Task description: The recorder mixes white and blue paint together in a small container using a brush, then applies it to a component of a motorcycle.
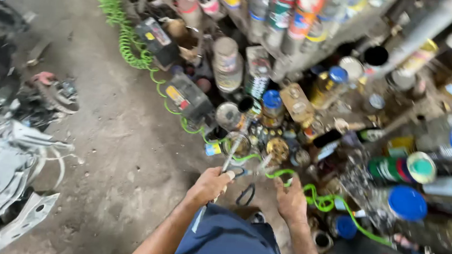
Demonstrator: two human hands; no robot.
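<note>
Concrete floor (118,151): left hand (208,185) clenched round thin metal tool (230,155); right hand (291,200) grasping coiled green hose (319,198).

A dull metal rod (230,155) was gripped in the left hand (210,184); at its three o'clock, glossy green plastic hose (316,197) was touched, above rough, matt concrete floor (123,151)

This looks like a vehicle repair workshop: a stained concrete floor (123,151), old batteries (188,98), a coiled green air hose (128,43), dusty paint and oil cans (228,63) far right, probably engine parts (6,164) left.
</note>
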